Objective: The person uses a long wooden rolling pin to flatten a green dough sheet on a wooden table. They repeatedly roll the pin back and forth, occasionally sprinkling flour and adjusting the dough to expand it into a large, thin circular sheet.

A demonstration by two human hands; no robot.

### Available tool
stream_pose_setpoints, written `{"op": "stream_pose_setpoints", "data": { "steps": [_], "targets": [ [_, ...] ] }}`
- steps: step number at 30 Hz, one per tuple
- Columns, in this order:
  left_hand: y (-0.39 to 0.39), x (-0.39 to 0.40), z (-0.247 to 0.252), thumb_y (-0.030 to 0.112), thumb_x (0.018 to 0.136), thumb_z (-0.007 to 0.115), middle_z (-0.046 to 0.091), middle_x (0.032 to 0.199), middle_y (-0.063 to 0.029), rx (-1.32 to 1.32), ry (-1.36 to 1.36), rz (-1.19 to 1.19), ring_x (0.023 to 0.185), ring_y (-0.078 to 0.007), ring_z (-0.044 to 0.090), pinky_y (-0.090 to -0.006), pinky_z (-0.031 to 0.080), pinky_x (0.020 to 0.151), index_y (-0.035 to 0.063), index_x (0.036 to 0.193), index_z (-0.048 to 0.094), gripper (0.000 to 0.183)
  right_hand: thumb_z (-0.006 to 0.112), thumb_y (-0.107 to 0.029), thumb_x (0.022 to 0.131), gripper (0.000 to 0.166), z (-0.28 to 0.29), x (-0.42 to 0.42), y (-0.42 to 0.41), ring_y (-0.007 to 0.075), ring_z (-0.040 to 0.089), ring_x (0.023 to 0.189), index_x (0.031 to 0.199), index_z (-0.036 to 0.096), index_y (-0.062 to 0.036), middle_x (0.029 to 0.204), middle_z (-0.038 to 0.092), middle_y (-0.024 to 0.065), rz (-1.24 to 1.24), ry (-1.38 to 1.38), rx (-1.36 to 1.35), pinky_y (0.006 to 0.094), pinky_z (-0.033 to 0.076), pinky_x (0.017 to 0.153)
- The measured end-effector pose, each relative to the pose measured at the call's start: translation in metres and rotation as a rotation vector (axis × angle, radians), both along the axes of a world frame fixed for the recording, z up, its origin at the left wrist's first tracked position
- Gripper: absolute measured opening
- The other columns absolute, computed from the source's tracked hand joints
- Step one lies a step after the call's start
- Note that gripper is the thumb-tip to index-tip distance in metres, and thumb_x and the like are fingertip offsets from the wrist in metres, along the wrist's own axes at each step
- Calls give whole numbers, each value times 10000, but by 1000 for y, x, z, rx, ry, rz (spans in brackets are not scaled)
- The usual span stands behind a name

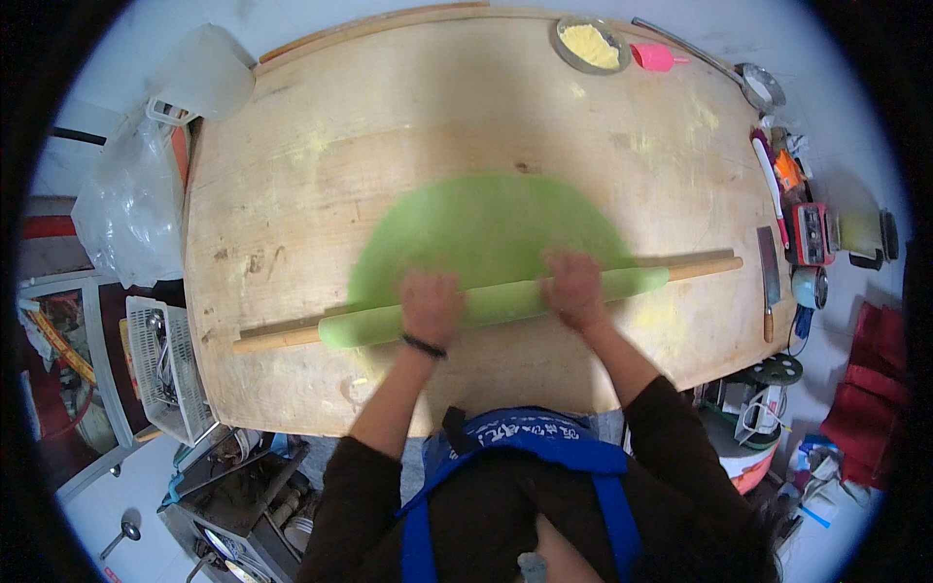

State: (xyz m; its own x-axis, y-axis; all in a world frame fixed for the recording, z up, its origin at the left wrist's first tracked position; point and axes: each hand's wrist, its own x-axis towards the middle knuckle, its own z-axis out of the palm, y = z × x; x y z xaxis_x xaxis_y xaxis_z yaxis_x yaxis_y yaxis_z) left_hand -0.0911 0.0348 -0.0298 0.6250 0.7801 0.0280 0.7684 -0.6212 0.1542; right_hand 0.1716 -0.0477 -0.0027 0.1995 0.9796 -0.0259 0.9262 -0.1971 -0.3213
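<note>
A thin sheet of green dough [488, 226] lies spread on the wooden work board [313, 175], its far edge rounded. Its near part is wrapped around a long wooden rolling pin [705, 268], whose bare ends stick out at both sides. My left hand [431, 310] holds the dough-covered pin from above, left of its middle, with a dark band at the wrist. Right of the middle, my right hand [574, 288] bears on the same roll. Motion blurs the fingers of both hands, so how far they curl is hidden.
At the far edge stand a bowl of yellow flour [589, 45], a pink scoop [654, 57] and a long-handled ladle [759, 86]. A cleaver [767, 277] lies along the right edge, near a red kitchen scale [810, 233]. On the left is a white plastic basket [157, 364] with utensils.
</note>
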Motion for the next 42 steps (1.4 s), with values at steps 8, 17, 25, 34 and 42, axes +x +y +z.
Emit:
{"op": "stream_pose_setpoints", "data": {
  "steps": [8,17,25,34,42],
  "targets": [
    [77,50,20,441,808,655,648,1109,-77,-64,-88,-60,1052,-278,576,-497,356,1014,134,1180,613,484,623,-425,832,410,5,11,88,282,598,1056,1093,630,-108,1135,645,88,136,-45,-31,467,378,995],
    [165,97,9,457,770,658,652,955,-71,32,-123,1,942,-264,608,-452,413,863,123,1015,651,415,626,-383,796,358,-16,17,182,254,618,969,1054,654,-137,1037,658,60,180,-68,132,434,417,904],
    [214,34,12,446,880,521,647,920,-111,155,-80,19,905,-313,600,-474,440,785,109,943,649,365,524,-326,852,247,-16,100,187,326,613,868,854,615,-97,892,630,135,106,-173,327,471,456,768],
    [92,0,2,421,844,575,596,890,-158,-33,-35,91,848,-351,570,-510,429,775,94,885,622,333,590,-309,789,237,-12,72,64,375,552,751,807,569,-73,796,566,172,80,-52,133,505,408,700],
    [63,3,18,398,786,629,617,815,-106,-50,-142,36,796,-302,598,-453,436,727,94,806,611,306,539,-310,818,233,1,66,32,339,587,822,836,588,-83,822,589,150,66,23,127,475,435,728]
  ]
}}
